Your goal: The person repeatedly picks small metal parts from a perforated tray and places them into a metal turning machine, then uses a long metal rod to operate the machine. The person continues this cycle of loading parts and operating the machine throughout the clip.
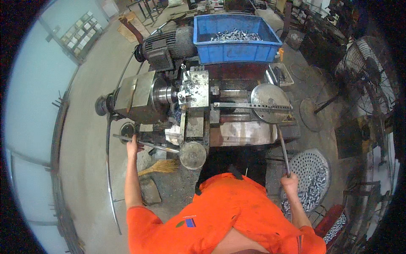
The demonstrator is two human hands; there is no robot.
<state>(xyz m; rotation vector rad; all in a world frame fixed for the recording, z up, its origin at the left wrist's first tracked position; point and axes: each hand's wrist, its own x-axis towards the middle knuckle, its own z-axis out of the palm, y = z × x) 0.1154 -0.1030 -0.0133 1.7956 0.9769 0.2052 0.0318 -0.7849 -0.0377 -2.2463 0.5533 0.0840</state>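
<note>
A small lathe-like machine stands before me. My left hand (132,146) is wrapped round a long metal lever (157,146), which runs to a round steel hub (193,155) at the machine's front. On the right, my right hand (290,183) grips the lower end of another lever (283,148), below a large steel disc (265,94). A bar with a row of holes (237,105) reaches from that disc toward the middle. The shiny spindle (165,94) sits beside a metal tool block (198,86). Any small workpiece there is too small to make out.
Behind the machine, a blue crate (237,53) holds many small metal parts, beside an electric motor (165,46). To my right are a perforated metal basket (302,163) of parts, a red container (332,222) and a fan (363,80). A straw broom (160,167) lies at left.
</note>
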